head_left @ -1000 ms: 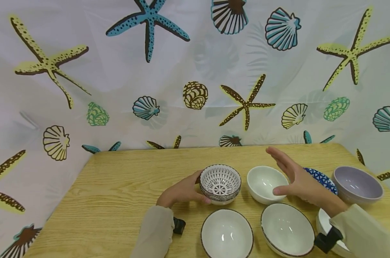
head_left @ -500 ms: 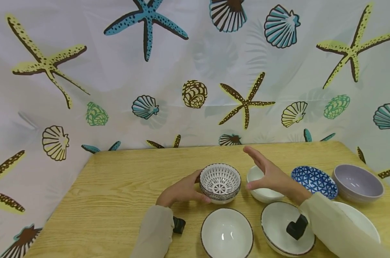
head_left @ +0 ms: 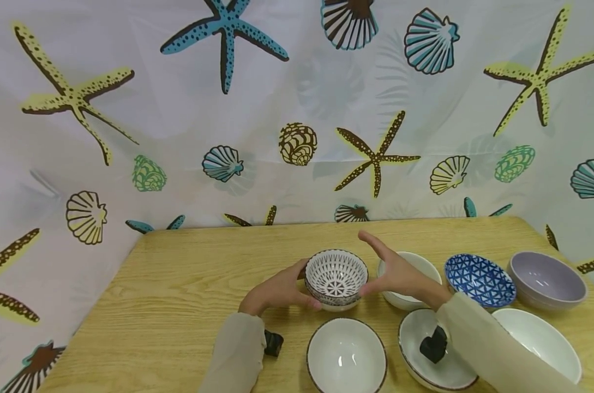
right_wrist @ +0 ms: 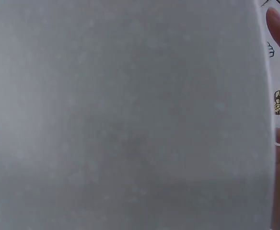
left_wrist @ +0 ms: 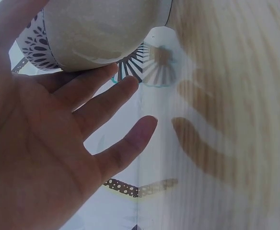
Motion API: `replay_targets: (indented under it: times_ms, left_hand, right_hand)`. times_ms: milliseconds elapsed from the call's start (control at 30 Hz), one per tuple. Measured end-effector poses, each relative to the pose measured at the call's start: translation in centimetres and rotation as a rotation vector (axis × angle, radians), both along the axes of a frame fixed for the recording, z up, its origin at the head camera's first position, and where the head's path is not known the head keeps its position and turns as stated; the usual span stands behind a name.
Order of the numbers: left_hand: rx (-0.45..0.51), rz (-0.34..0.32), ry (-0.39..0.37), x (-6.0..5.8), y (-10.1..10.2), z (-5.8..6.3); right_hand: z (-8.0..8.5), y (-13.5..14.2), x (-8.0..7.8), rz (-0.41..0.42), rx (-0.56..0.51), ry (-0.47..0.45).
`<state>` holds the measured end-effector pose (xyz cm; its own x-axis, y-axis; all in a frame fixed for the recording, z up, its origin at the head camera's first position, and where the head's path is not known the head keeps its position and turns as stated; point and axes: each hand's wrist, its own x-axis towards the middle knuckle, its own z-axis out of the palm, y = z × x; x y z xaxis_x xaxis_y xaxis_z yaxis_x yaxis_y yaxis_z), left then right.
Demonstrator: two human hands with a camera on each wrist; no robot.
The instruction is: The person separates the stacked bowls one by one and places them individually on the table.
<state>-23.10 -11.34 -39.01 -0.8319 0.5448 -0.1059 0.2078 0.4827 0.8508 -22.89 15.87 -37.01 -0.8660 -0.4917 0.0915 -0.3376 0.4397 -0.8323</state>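
Observation:
A small bowl with a black-and-white patterned inside (head_left: pixel 336 275) stands mid-table in the head view. My left hand (head_left: pixel 282 286) holds it from the left, thumb in front and fingers behind. In the left wrist view the hand (left_wrist: pixel 44 129) spreads its lower fingers below the bowl's pale outside (left_wrist: pixel 97 33), which has a dark patterned band. My right hand (head_left: pixel 402 275) reaches to the bowl's right side, fingers extended, thumb tip at its edge; contact is unclear. A pale surface (right_wrist: pixel 130 115) fills most of the right wrist view, hiding much of that hand.
Behind the right hand sits a white bowl (head_left: pixel 421 265). Two dark-rimmed white bowls are in front, one in the middle (head_left: pixel 346 355), another (head_left: pixel 413 335) partly under the right wrist. Rightward are a blue patterned dish (head_left: pixel 480 281), a lavender bowl (head_left: pixel 547 281) and a white bowl (head_left: pixel 542 341).
My right hand has moved left from over the white bowl to the patterned bowl's right side, uncovering the blue dish. The left hand and patterned bowl have stayed in place.

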Motion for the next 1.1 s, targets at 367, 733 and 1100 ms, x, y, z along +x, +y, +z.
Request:
replay_targets:
  times_ms: [367, 733, 1100]
  left_hand:
    - [0.000, 0.002, 0.005, 0.0, -0.1, 0.1]
    - [-0.002, -0.022, 0.022, -0.1, -0.1, -0.1]
    - [-0.002, -0.014, 0.015, 0.1, -0.1, 0.1]
  right_hand:
    - [-0.1, -0.9, -0.1, 0.051, 0.089, -0.010]
    - [-0.5, -1.9, -0.3, 0.113, 0.256, 0.100]
    - [-0.7, -2.9, 0.1, 0.039, 0.341, 0.165]
